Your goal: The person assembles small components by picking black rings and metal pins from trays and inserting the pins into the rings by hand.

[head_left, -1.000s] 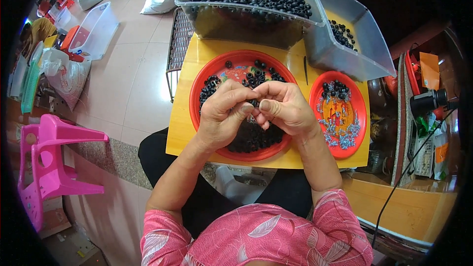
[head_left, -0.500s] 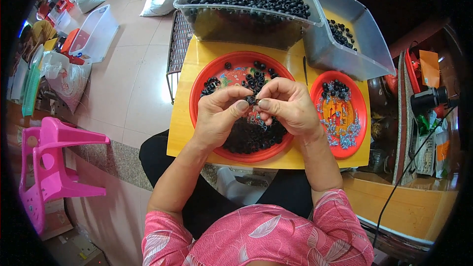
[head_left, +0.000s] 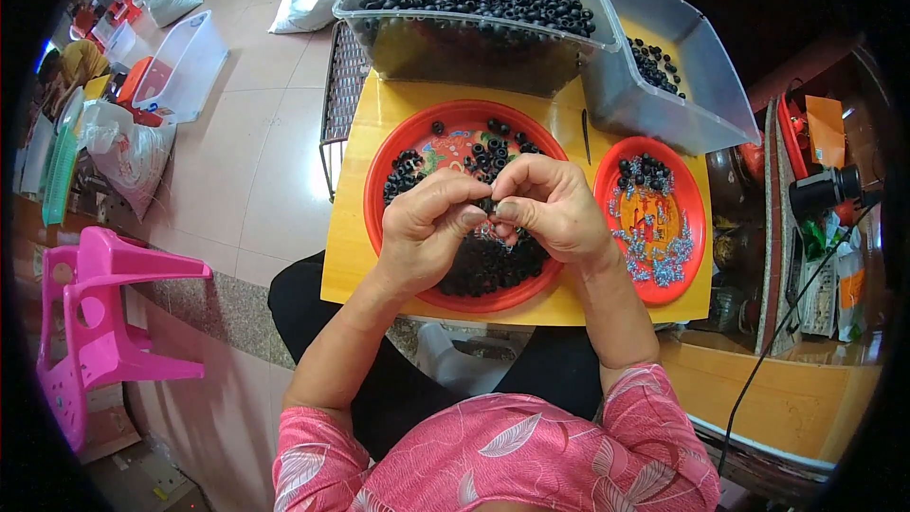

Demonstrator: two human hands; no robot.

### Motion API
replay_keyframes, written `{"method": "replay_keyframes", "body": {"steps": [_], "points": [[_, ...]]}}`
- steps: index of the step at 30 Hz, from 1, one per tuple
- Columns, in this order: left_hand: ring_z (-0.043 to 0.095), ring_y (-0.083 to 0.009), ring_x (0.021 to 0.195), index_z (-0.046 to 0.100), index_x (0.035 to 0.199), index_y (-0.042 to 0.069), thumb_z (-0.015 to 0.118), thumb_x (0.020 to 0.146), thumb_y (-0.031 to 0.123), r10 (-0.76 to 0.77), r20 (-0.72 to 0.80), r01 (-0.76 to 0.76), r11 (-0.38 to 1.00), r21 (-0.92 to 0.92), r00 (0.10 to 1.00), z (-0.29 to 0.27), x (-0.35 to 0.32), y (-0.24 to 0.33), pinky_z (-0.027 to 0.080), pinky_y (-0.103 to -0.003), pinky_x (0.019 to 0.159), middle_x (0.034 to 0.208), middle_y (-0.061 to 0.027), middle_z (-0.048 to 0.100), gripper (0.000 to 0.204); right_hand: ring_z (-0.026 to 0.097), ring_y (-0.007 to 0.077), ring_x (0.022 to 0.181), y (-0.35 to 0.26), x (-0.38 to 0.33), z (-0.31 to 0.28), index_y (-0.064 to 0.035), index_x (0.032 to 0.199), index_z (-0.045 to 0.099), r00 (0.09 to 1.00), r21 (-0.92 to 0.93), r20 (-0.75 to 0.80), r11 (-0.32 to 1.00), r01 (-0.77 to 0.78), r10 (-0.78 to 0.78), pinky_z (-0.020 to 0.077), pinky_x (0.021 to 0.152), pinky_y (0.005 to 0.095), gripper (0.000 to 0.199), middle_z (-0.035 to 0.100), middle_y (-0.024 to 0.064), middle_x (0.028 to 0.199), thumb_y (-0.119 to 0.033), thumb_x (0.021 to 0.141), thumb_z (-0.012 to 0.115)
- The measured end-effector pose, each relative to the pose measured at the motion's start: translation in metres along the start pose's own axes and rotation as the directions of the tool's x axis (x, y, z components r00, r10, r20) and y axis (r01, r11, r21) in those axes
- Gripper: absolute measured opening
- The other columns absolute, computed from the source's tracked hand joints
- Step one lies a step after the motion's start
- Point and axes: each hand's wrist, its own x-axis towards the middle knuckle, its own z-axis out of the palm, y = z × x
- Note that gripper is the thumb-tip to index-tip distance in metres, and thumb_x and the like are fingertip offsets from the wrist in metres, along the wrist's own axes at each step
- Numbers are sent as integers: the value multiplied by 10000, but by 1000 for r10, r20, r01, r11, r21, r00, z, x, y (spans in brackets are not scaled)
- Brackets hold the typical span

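Both my hands meet over a large round red tray with a printed bottom. My left hand is closed in a pinch on a small black part, mostly covered by the fingers. Against it, my right hand is pinched too; what its fingertips grip is too small and hidden to name. Loose black ring-like parts lie heaped in the tray's near half, with more at its left and far side. To the right, a smaller red tray carries small shiny silvery pieces and several black parts.
Behind the trays stands a clear bin full of black parts, beside a second clear bin holding fewer. A thin dark tool lies on the yellow tabletop. At left is a pink stool; a black camera hangs at right.
My hands have shifted very slightly, and the fingertips now cover more of the black part between them. The large tray has barely moved.
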Motion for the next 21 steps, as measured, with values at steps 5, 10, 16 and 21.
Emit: {"method": "replay_keyframes", "body": {"steps": [5, 10, 16, 21], "points": [[534, -178, 691, 587, 901, -16, 594, 729, -54, 20, -11, -20, 1000, -4, 1000, 3, 0, 2, 431, -257, 629, 783, -84, 556, 177, 568, 98, 637, 1, 1, -3, 2, 916, 553, 998, 46, 27, 997, -54, 53, 475, 538, 217, 148, 583, 53, 789, -77, 803, 608], [516, -167, 662, 592, 898, -6, 600, 728, -52, 89, -13, -87, 989, 117, 996, 1, -1, 0, 429, -253, 605, 748, -64, 523, 176, 585, 112, 686, 6, 2, -4, 31, 996, 552, 974, 265, 162, 944, -196, 157, 491, 596, 220, 273, 590, 58, 802, -166, 815, 609], [513, -147, 655, 604, 901, 15, 626, 725, -30, 63, -39, -62, 998, 11, 997, 7, -2, 3, 418, -247, 597, 750, -53, 526, 182, 569, 107, 688, 10, 1, -7, 15, 961, 566, 979, 262, 180, 955, -141, 95, 470, 608, 223, 253, 588, 47, 796, -165, 796, 633], [520, -145, 663, 605, 900, 20, 635, 719, -27, 180, -21, -177, 980, 94, 983, 9, 0, 0, 416, -249, 596, 732, -47, 533, 190, 547, 95, 668, 16, 4, -5, -3, 907, 569, 987, 247, 158, 966, -81, 42, 450, 600, 217, 211, 580, 33, 777, -165, 792, 640]]}}
